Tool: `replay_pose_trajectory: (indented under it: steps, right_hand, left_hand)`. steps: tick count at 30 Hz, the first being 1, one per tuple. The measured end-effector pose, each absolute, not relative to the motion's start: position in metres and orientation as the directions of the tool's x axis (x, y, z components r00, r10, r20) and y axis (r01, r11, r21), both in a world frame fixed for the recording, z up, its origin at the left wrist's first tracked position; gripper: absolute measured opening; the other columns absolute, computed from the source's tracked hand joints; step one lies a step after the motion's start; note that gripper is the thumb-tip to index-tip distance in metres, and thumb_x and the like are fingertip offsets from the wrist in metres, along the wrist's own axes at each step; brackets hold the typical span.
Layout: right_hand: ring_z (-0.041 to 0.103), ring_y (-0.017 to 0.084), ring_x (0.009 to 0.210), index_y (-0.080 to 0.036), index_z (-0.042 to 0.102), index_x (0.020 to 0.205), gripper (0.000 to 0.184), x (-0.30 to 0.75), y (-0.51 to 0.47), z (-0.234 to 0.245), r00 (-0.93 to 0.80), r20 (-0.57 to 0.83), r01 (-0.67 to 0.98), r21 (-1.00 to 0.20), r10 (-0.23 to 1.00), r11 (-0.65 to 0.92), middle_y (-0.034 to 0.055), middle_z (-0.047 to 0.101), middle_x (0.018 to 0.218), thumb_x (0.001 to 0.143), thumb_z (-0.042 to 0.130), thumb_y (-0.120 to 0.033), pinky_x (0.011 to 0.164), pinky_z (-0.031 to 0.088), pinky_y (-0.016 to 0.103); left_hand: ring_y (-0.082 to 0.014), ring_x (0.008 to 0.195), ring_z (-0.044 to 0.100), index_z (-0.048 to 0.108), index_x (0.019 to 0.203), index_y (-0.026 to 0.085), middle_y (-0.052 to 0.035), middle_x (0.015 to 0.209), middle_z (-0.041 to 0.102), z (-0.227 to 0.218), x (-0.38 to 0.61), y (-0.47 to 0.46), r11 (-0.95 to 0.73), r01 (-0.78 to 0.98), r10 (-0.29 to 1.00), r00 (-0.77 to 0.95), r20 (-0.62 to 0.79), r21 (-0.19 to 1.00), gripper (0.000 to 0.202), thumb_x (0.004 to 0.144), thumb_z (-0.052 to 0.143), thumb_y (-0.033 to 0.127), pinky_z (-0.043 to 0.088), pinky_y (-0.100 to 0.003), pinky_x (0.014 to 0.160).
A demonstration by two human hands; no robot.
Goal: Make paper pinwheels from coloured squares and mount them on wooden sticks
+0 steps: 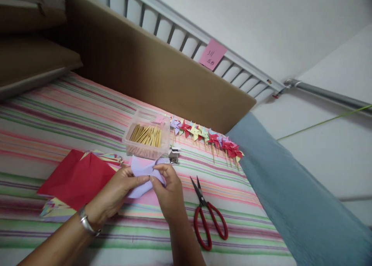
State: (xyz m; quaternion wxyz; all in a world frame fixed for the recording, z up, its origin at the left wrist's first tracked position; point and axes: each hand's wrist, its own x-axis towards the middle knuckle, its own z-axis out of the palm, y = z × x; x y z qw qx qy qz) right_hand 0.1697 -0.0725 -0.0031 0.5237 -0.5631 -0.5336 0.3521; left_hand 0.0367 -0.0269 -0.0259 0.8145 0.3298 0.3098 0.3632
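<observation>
Purple paper (143, 169) is in the two hands, a bit below the middle of the frame and to the left. Its corners are bent in. The left hand (116, 188) pinches it from the left, with the thumb near the paper's middle. The right hand (170, 190) pinches it from the right, and its thumb and finger hold a folded bit. The two thumbs almost meet at a tiny dark spot, too small to tell what it is. A silver bracelet (87, 222) goes around the left wrist. Under the hands lies pink paper (149, 199). At the lower left, red paper (77, 177) sits on top of a pile of paper in many colours. Just above the hands is a clear box (142, 153) with thin sticks (147, 134) in it. A small shiny thing (174, 157) is near the box's lower right corner. Pinwheels (213, 139) on sticks lie in a row right of the box, along the big brown board (159, 78). Scissors (202, 200) with red handles lie right of the right hand, blades a little apart, tips up. All these lie on a stripy cloth (238, 204).
</observation>
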Motion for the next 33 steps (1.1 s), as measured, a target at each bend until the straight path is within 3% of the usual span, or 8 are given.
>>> replay_pose_trajectory:
  steps: [7, 11, 15, 17, 22, 27, 29, 33]
  right_hand:
    - [0.064, 0.018, 0.088, -0.023, 0.056, 0.121, 0.042, 0.171, -0.075, -0.002, 0.195, 0.162, 0.232, -0.966, 0.967, 0.115, 0.0023, 0.067, 0.092, 0.079, 0.058, -0.016, 0.081, 0.047, 0.029]
    - [0.064, 0.018, 0.084, -0.021, 0.057, 0.116, 0.033, 0.177, -0.073, -0.007, 0.219, 0.157, 0.129, -0.983, 0.963, 0.131, 0.0027, 0.068, 0.086, 0.084, 0.058, -0.025, 0.077, 0.047, 0.029]
    - [0.064, 0.018, 0.083, -0.019, 0.060, 0.108, 0.025, 0.183, -0.068, -0.012, 0.275, 0.137, 0.084, -0.989, 0.952, 0.118, 0.0026, 0.069, 0.082, 0.085, 0.057, -0.029, 0.080, 0.046, 0.030]
    - [0.064, 0.018, 0.083, -0.018, 0.062, 0.104, 0.023, 0.184, -0.067, -0.015, 0.295, 0.112, 0.085, -0.992, 0.949, 0.091, 0.0032, 0.069, 0.081, 0.084, 0.057, -0.028, 0.080, 0.046, 0.031]
    - [0.065, 0.019, 0.081, -0.018, 0.066, 0.097, 0.019, 0.186, -0.065, -0.020, 0.311, 0.107, 0.144, -0.987, 0.944, 0.064, 0.0044, 0.071, 0.080, 0.080, 0.060, -0.026, 0.078, 0.048, 0.032]
    - [0.068, 0.022, 0.085, -0.016, 0.067, 0.096, 0.023, 0.195, -0.036, 0.013, 0.331, 0.210, 0.358, -0.930, 0.920, 0.083, 0.0078, 0.073, 0.089, 0.083, 0.058, -0.032, 0.078, 0.052, 0.034]
    - [0.068, 0.020, 0.090, -0.017, 0.066, 0.104, 0.026, 0.195, -0.008, 0.033, 0.259, 0.251, 0.587, -0.808, 0.933, 0.054, 0.0073, 0.073, 0.096, 0.090, 0.049, -0.031, 0.080, 0.053, 0.033]
    - [0.066, 0.018, 0.090, -0.017, 0.065, 0.105, 0.019, 0.185, 0.064, 0.056, 0.152, 0.171, 0.766, -0.643, 0.973, -0.007, 0.0055, 0.069, 0.102, 0.092, 0.056, -0.027, 0.081, 0.054, 0.035]
  left_hand:
    - [-0.0147, 0.063, 0.062, 0.073, 0.077, 0.017, -0.0013, 0.070, 0.073, -0.023, 0.031, -0.023, 0.435, -0.344, 0.872, 0.391, -0.294, 0.832, 0.017, 0.063, 0.081, 0.025, 0.045, -0.022, 0.060]
    - [-0.0142, 0.063, 0.062, 0.072, 0.074, 0.015, -0.0008, 0.069, 0.072, -0.011, 0.024, -0.017, 0.378, -0.393, 0.910, 0.323, -0.259, 0.839, 0.016, 0.062, 0.081, 0.022, 0.048, -0.021, 0.061]
    - [-0.0192, 0.072, 0.067, 0.071, 0.076, 0.013, -0.0053, 0.076, 0.074, 0.003, -0.004, 0.001, 0.381, -0.552, 0.923, 0.266, -0.277, 0.741, 0.013, 0.064, 0.076, 0.011, 0.056, -0.026, 0.071]
    - [-0.0182, 0.071, 0.069, 0.069, 0.078, 0.014, -0.0049, 0.077, 0.074, 0.007, -0.023, 0.011, 0.319, -0.665, 0.942, 0.144, -0.304, 0.675, 0.019, 0.065, 0.066, 0.000, 0.059, -0.028, 0.070]
    - [-0.0167, 0.069, 0.070, 0.065, 0.078, 0.016, -0.0028, 0.073, 0.071, 0.013, -0.051, 0.020, 0.254, -0.777, 0.935, 0.045, -0.351, 0.575, 0.026, 0.080, 0.045, 0.000, 0.062, -0.032, 0.069]
    - [-0.0184, 0.080, 0.071, 0.067, 0.088, 0.013, -0.0072, 0.087, 0.074, 0.027, -0.054, 0.017, 0.256, -0.800, 0.916, 0.022, -0.400, 0.542, 0.031, 0.085, 0.040, 0.000, 0.062, -0.033, 0.071]
    - [-0.0179, 0.080, 0.071, 0.068, 0.090, 0.012, -0.0077, 0.088, 0.075, 0.034, -0.056, 0.015, 0.287, -0.805, 0.891, 0.025, -0.454, 0.520, 0.032, 0.084, 0.040, -0.002, 0.062, -0.030, 0.070]
    - [-0.0210, 0.071, 0.072, 0.069, 0.088, 0.011, -0.0073, 0.082, 0.075, 0.033, -0.067, 0.012, 0.319, -0.778, 0.884, 0.039, -0.466, 0.541, 0.027, 0.080, 0.047, -0.003, 0.063, -0.031, 0.059]
